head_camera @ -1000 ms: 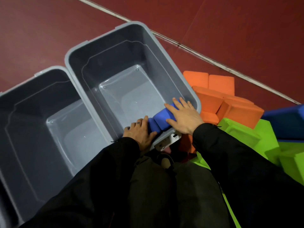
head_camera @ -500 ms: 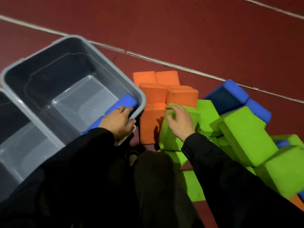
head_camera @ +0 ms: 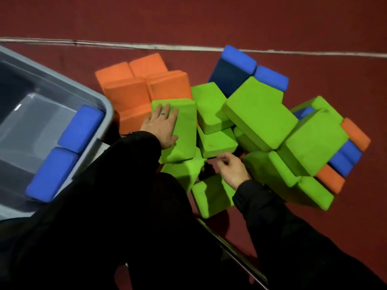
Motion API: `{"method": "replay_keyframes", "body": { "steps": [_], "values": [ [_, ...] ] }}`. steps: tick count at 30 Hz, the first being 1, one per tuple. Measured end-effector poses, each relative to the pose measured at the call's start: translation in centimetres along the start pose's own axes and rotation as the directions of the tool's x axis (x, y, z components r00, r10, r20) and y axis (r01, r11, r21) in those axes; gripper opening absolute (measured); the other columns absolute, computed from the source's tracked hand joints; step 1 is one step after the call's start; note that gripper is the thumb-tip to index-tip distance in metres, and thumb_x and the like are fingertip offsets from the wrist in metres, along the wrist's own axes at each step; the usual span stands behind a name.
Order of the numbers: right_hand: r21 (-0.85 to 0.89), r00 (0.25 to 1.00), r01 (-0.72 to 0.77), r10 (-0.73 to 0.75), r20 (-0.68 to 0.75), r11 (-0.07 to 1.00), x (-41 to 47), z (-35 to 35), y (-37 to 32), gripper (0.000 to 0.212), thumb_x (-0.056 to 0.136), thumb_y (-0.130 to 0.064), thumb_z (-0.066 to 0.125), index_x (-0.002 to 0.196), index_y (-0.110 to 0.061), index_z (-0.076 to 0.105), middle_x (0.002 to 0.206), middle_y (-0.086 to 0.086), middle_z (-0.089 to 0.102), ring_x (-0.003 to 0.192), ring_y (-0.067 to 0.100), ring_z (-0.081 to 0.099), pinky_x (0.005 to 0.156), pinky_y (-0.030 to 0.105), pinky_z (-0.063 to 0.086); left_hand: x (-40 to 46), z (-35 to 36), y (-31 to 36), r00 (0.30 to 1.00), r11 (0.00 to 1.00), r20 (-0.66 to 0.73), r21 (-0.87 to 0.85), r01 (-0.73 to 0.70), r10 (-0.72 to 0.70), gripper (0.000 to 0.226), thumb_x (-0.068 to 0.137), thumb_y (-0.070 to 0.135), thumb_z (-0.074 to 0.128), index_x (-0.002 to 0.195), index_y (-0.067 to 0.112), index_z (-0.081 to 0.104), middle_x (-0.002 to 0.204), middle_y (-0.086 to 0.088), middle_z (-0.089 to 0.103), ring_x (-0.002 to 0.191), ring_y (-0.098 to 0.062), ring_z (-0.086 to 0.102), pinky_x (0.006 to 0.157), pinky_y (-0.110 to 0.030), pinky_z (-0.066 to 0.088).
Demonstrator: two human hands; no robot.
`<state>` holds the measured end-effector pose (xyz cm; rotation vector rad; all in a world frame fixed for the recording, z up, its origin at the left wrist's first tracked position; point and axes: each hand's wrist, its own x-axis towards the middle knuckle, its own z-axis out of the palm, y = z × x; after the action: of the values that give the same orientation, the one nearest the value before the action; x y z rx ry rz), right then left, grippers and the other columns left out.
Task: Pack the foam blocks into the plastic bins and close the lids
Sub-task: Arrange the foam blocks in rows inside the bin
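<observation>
The dark red floor [head_camera: 209, 21], crossed by a pale painted line [head_camera: 188, 47], carries everything here. At the left edge sits a large grey plastic bin [head_camera: 109, 109], open, with no lid in view. Two blue rectangular foam blocks [head_camera: 81, 128] stand on end side by side against its near wall; the rest of the bin's floor shows bare, so packing looks barely begun.

To the right of the bin lies the loose heap of foam blocks: a cluster of orange blocks [head_camera: 129, 95] nearest the bin, a sprawl of bright green blocks [head_camera: 259, 114] in the middle and right, and a few more blue blocks [head_camera: 238, 57] at the far side and right end. Nearly all of the pile is still to be moved, and the lids are still to be closed.

The left hand [head_camera: 161, 126] lies flat on top of a tilted green foam block [head_camera: 182, 141], its fingers [head_camera: 167, 110] straight and spread, pressing rather than gripping. The right hand [head_camera: 230, 170] reaches into the gap low in the green pile, fingers loosely curled beside a smaller green block [head_camera: 217, 141]; whether they hold anything cannot be told. The likely step in hand is picking up green blocks for the bin.
</observation>
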<state>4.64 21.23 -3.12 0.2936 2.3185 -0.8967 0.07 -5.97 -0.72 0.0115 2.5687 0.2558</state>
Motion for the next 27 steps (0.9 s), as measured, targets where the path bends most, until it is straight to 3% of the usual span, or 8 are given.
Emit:
{"method": "replay_keyframes", "body": {
  "steps": [4, 8, 11, 13, 15, 20, 23, 27],
  "values": [
    [0.037, 0.995, -0.100, 0.100, -0.008, 0.994, -1.7, 0.7, 3.2, 0.022, 0.099, -0.019, 0.062, 0.119, -0.011, 0.066, 0.117, 0.002, 0.067, 0.109, 0.019, 0.060, 0.088, 0.022, 0.041, 0.3, 0.2, 0.9, 0.996, 0.993, -0.074, 0.104, 0.064, -0.057, 0.109, 0.083, 0.048, 0.073, 0.159, 0.014, 0.002, 0.162, -0.019, 0.013, 0.146, -0.043, 0.019, 0.113, -0.054, 0.034],
    [0.019, 0.972, 0.059, -0.053, -0.230, 0.998, -1.5, -1.1, 3.3, 0.032, 0.089, -0.031, 0.059, 0.119, -0.020, 0.065, 0.116, 0.004, 0.069, 0.110, 0.025, 0.065, 0.097, 0.041, 0.052, 1.2, -0.6, -0.2, 0.979, 0.978, -0.083, 0.084, 0.193, -0.186, 0.115, 0.077, 0.053, 0.077, 0.158, 0.009, 0.007, 0.154, -0.022, 0.029, 0.134, -0.042, 0.034, 0.106, -0.050, 0.039],
    [0.020, 0.774, 0.114, -0.076, -0.629, 0.993, 1.4, -4.8, 0.4, 0.052, 0.088, -0.030, 0.068, 0.134, -0.011, 0.057, 0.124, 0.014, 0.060, 0.117, 0.029, 0.056, 0.103, 0.041, 0.045, 1.5, -0.4, -0.5, 0.976, 0.970, -0.114, 0.139, 0.200, -0.185, 0.106, 0.073, 0.060, 0.076, 0.151, 0.008, 0.028, 0.140, -0.019, 0.042, 0.126, -0.039, 0.042, 0.101, -0.047, 0.040],
    [0.235, 0.594, -0.018, 0.200, -0.779, 0.972, 3.3, -7.6, -1.5, 0.071, 0.084, -0.041, 0.074, 0.143, -0.011, 0.048, 0.133, 0.018, 0.052, 0.125, 0.036, 0.050, 0.105, 0.044, 0.039, 1.4, -0.3, -0.1, 0.983, 0.982, -0.149, 0.140, 0.130, -0.109, 0.090, 0.068, 0.063, 0.078, 0.136, 0.013, 0.044, 0.133, -0.017, 0.043, 0.121, -0.038, 0.043, 0.099, -0.048, 0.040],
    [0.467, 0.505, -0.212, 0.505, -0.700, 0.859, 4.9, -9.6, -2.0, 0.088, 0.082, -0.058, 0.075, 0.148, -0.012, 0.040, 0.143, 0.018, 0.043, 0.132, 0.039, 0.045, 0.108, 0.046, 0.037, 1.4, -0.1, 0.4, 0.991, 0.993, -0.119, 0.089, 0.072, -0.061, 0.091, 0.062, 0.063, 0.082, 0.130, 0.016, 0.044, 0.134, -0.016, 0.044, 0.124, -0.038, 0.043, 0.103, -0.050, 0.037],
    [0.745, 0.580, -0.246, 0.710, -0.400, 0.621, 6.2, -10.5, -0.6, 0.095, 0.077, -0.050, 0.083, 0.146, -0.015, 0.028, 0.143, 0.023, 0.040, 0.123, 0.038, 0.049, 0.108, 0.042, 0.034, 0.4, -0.9, 1.2, 1.000, 0.993, 0.005, -0.118, -0.015, 0.015, 0.087, 0.066, 0.059, 0.084, 0.121, 0.013, 0.036, 0.111, -0.013, 0.057, 0.107, -0.036, 0.057, 0.086, -0.046, 0.049],
    [0.839, 0.640, -0.074, 0.671, -0.374, 0.539, 6.7, -10.7, -0.5, 0.091, 0.081, -0.024, 0.085, 0.144, -0.009, 0.021, 0.128, 0.016, 0.044, 0.101, 0.027, 0.049, 0.097, 0.034, 0.039, -1.0, -1.7, 1.3, 0.998, 0.986, -0.058, -0.165, -0.029, 0.020, 0.088, 0.066, 0.059, 0.084, 0.124, 0.014, 0.035, 0.116, -0.014, 0.057, 0.110, -0.037, 0.057, 0.084, -0.047, 0.051],
    [0.829, 0.652, 0.002, 0.628, -0.425, 0.559, 6.1, -10.1, -1.1, 0.099, 0.075, -0.017, 0.090, 0.147, -0.010, 0.022, 0.137, 0.020, 0.046, 0.112, 0.029, 0.055, 0.107, 0.039, 0.044, -2.9, -3.2, 1.2, 0.990, 0.967, -0.141, -0.256, -0.010, -0.027, 0.090, 0.067, 0.058, 0.084, 0.127, 0.013, 0.036, 0.120, -0.018, 0.057, 0.108, -0.040, 0.060, 0.084, -0.045, 0.049]
  ]
}}
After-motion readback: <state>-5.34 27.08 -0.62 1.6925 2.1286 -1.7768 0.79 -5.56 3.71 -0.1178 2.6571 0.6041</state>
